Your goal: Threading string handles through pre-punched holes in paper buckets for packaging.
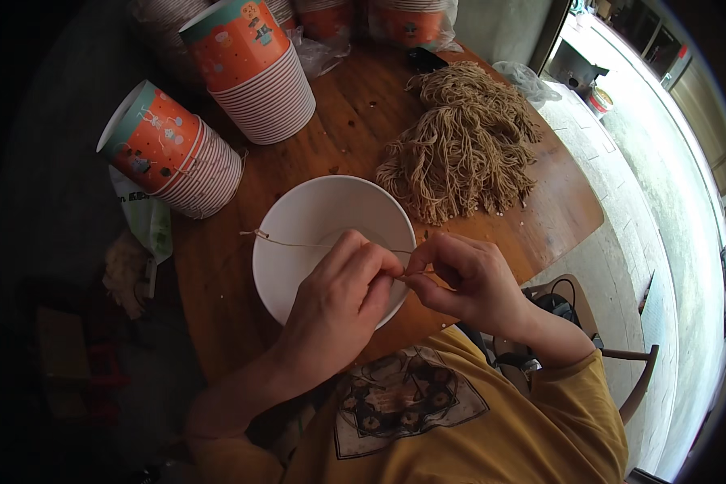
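Note:
A thin tan cord [261, 234] runs over a round white paper tub [298, 208], with a small knot near its loose left end. My left hand [343, 286] pinches the cord between thumb and forefinger above the tub's right side. Close beside it, my right hand [472, 278] pinches the same cord, and a small loop shows between the two. The fingertips of both hands nearly touch. Part of the tub's interior is hidden behind my left hand. A large heap of similar tan cords [464, 141] lies beyond my right hand.
Two stacks of orange and green paper tubs, one taller [262, 97] and one leaning [194, 165], stand at the left. Bagged tubs [411, 24] line the back of the wooden table [347, 149]. A wooden chair [641, 387] is at my right.

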A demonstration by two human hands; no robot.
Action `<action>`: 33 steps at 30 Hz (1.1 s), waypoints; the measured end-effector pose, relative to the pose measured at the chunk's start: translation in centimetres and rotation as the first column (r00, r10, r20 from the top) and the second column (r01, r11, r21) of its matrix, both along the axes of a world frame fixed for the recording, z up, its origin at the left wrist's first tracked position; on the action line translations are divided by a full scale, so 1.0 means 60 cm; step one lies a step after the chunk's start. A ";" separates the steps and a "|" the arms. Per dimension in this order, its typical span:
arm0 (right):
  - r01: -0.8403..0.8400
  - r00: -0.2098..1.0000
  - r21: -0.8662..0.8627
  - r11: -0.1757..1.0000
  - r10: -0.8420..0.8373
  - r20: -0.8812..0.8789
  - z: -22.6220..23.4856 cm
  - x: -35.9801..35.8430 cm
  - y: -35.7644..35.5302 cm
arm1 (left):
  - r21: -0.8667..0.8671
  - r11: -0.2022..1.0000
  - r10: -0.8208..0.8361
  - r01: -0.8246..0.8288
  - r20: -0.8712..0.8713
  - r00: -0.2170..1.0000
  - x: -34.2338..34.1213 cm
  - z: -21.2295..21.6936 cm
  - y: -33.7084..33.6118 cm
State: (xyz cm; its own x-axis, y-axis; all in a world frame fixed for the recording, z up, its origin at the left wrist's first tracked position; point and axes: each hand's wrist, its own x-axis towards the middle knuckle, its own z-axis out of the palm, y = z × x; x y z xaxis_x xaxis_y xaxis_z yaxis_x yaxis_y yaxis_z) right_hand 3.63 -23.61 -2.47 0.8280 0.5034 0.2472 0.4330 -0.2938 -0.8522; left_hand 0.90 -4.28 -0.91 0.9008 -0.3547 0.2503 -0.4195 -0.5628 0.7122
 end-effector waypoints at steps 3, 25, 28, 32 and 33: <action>-0.002 0.999 -0.022 1.000 0.001 -0.050 0.006 -0.003 0.002 | 0.036 0.999 0.025 -0.029 0.098 0.995 0.001 0.001 -0.003; 0.092 0.992 0.025 0.995 -0.089 -0.085 -0.011 -0.018 -0.012 | -0.027 0.997 0.070 -0.067 0.140 0.988 -0.025 0.001 -0.017; 0.098 0.987 0.061 0.993 -0.090 -0.131 -0.018 -0.022 -0.009 | -0.069 0.996 0.067 -0.064 0.039 0.997 -0.035 0.006 -0.021; 0.092 0.985 0.104 0.990 -0.076 -0.152 -0.025 -0.026 -0.008 | -0.046 0.998 0.053 -0.052 0.013 0.999 -0.029 0.002 -0.027; 0.085 0.985 0.109 0.990 -0.068 -0.156 -0.026 -0.027 -0.007 | -0.039 0.998 0.050 -0.048 0.030 0.998 -0.028 0.000 -0.027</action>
